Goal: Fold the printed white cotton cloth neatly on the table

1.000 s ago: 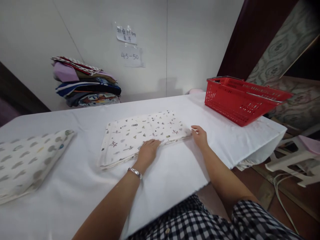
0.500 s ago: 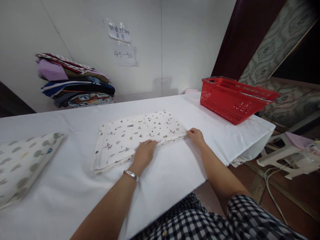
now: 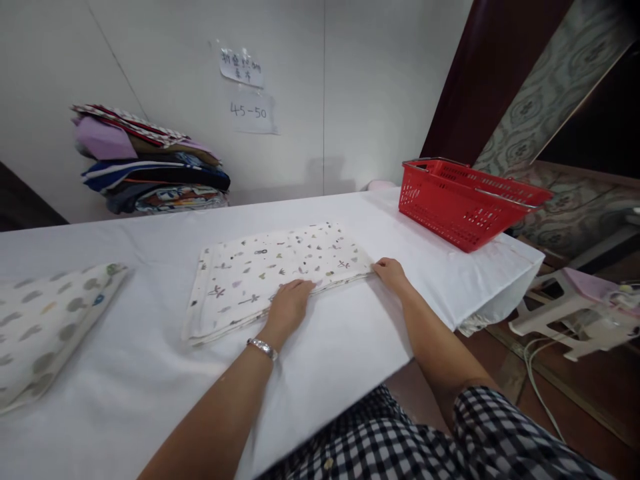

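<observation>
- At the far left edge of the frame a spotted folded cloth lies flat on the tabletop, well apart from both hands.
- In the upper left, against the wall, sits a stack of folded fabrics in mixed colours; to its right, two paper notes are stuck to the wall.
- In the centre of the frame lies the patterned folded cloth, flat on the white tabletop, its layered near edge facing the person.
- The left hand, with a wristwatch on its wrist, rests palm down on that near edge, fingers loosely spread; it presses on the cloth but does not look closed around anything.
- The right hand is at the cloth's right near corner, fingers slightly curled and touching the edge; whether they pinch the layers or only rest against them cannot be told from this view.
- Judged from this, the layers could slip out of line if one hand pushes or lifts while the other stays put, since the stacked edges look only loosely aligned.
- The white covering might drag and wrinkle with the cloth, because it hangs free over the tabletop's near side.
- In the upper right a red basket stands near the tabletop's far corner, close enough to the edge that a tug on the covering could shift it.
</observation>
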`<state>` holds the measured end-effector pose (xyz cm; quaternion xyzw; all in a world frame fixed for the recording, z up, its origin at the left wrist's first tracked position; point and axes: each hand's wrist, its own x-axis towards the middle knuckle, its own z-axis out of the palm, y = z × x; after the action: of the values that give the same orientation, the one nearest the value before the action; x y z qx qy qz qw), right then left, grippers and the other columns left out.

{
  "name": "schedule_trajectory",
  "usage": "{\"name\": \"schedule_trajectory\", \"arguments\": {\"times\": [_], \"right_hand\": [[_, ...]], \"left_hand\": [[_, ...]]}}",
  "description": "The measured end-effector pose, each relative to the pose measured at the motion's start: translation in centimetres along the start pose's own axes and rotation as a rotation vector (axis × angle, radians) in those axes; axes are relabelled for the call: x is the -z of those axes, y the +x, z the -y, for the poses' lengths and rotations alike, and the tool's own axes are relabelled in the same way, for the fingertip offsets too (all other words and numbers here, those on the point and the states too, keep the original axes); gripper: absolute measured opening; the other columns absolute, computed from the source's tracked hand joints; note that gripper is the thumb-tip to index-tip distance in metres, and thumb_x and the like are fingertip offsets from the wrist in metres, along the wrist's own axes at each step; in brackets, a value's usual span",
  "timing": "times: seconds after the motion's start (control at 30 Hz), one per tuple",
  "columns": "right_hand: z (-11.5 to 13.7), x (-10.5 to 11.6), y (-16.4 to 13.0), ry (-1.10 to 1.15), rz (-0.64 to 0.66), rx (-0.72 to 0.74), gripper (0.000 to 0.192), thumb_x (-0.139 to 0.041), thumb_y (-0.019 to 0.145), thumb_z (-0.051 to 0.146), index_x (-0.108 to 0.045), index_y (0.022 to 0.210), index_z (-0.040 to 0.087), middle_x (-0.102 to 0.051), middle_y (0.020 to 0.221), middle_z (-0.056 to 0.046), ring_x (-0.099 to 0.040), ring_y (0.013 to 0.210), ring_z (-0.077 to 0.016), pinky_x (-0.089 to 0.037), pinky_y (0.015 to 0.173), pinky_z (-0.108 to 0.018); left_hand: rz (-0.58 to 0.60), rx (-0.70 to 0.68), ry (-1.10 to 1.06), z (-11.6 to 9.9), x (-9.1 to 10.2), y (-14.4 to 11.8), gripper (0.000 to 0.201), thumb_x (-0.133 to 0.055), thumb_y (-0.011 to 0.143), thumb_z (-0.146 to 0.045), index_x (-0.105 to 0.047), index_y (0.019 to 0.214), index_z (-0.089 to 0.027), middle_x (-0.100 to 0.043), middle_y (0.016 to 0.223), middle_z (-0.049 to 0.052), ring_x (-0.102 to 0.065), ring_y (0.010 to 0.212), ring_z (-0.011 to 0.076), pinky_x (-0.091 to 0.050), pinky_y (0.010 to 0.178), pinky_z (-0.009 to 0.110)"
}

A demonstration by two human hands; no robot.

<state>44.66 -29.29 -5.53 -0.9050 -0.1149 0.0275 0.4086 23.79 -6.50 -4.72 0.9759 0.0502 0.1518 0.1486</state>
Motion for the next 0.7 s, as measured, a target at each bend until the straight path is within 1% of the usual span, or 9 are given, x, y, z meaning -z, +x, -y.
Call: {"name": "schedule_trajectory", "arguments": {"times": [0.1, 0.2, 0.3, 0.4, 0.5, 0.6, 0.7], "right_hand": [[0.9, 0.4, 0.2, 0.037, 0.018, -0.013, 0.019, -0.057, 0.072, 0.036, -0.063, 0.069, 0.018, -0.062, 0.064, 0.0, -0.052, 0.058, -0.0119, -0.035, 0.053, -0.022], [1.7, 0.8, 0.5, 0.078, 0.094, -0.039, 0.018, -0.056, 0.075, 0.033, -0.062, 0.072, 0.017, -0.063, 0.064, 0.0, -0.05, 0.052, -0.0093, -0.035, 0.048, -0.02], [2.1, 1.2, 0.6, 0.082, 0.202, -0.095, 0.015, -0.059, 0.074, 0.028, -0.062, 0.068, 0.015, -0.063, 0.06, -0.001, -0.047, 0.045, -0.0076, -0.033, 0.044, -0.02], [2.2, 1.7, 0.8, 0.05, 0.272, -0.153, 0.016, -0.065, 0.07, 0.026, -0.058, 0.059, 0.016, -0.059, 0.051, 0.0, -0.043, 0.04, -0.0071, -0.032, 0.041, -0.02], [2.3, 2.2, 0.9, 0.017, 0.308, -0.18, 0.02, -0.067, 0.069, 0.024, -0.055, 0.055, 0.017, -0.055, 0.046, 0.002, -0.043, 0.039, -0.0074, -0.033, 0.041, -0.021], [2.6, 2.4, 0.8, -0.012, 0.336, -0.19, 0.019, -0.066, 0.069, 0.023, -0.055, 0.055, 0.017, -0.056, 0.048, 0.001, -0.045, 0.04, -0.0076, -0.033, 0.041, -0.02], [3.0, 2.4, 0.8, -0.05, 0.352, -0.192, 0.021, -0.067, 0.068, 0.025, -0.055, 0.053, 0.016, -0.057, 0.048, 0.0, -0.046, 0.04, -0.008, -0.032, 0.04, -0.02]], "left_hand": [[-0.006, 0.0, -0.011, 0.0, 0.1, -0.1, 0.036, -0.037, 0.089, -0.015, -0.061, 0.114, -0.023, -0.063, 0.117, 0.006, -0.058, 0.105, 0.0216, -0.043, 0.094, 0.04], [-0.008, -0.009, -0.02, -0.1, 0.2, -0.1, 0.035, -0.037, 0.09, -0.015, -0.061, 0.113, -0.023, -0.064, 0.115, 0.006, -0.057, 0.105, 0.0212, -0.042, 0.094, 0.039], [-0.006, -0.027, -0.024, -0.1, 0.2, -0.1, 0.036, -0.036, 0.089, -0.013, -0.061, 0.114, -0.023, -0.064, 0.116, 0.006, -0.057, 0.108, 0.0218, -0.041, 0.094, 0.041], [-0.006, -0.024, -0.032, -0.1, 0.2, -0.1, 0.036, -0.036, 0.089, -0.012, -0.06, 0.113, -0.022, -0.064, 0.117, 0.006, -0.056, 0.11, 0.022, -0.041, 0.095, 0.041], [-0.006, -0.017, -0.046, 0.0, 0.1, -0.1, 0.036, -0.036, 0.089, -0.012, -0.06, 0.113, -0.023, -0.064, 0.116, 0.005, -0.056, 0.11, 0.0218, -0.04, 0.096, 0.041], [-0.01, -0.013, -0.055, 0.0, 0.1, -0.1, 0.036, -0.036, 0.089, -0.012, -0.06, 0.113, -0.023, -0.064, 0.117, 0.005, -0.056, 0.11, 0.022, -0.039, 0.097, 0.043], [-0.024, -0.028, -0.058, 0.0, 0.2, -0.1, 0.035, -0.036, 0.089, -0.013, -0.061, 0.112, -0.022, -0.064, 0.115, 0.006, -0.057, 0.107, 0.0218, -0.041, 0.095, 0.041]]}}
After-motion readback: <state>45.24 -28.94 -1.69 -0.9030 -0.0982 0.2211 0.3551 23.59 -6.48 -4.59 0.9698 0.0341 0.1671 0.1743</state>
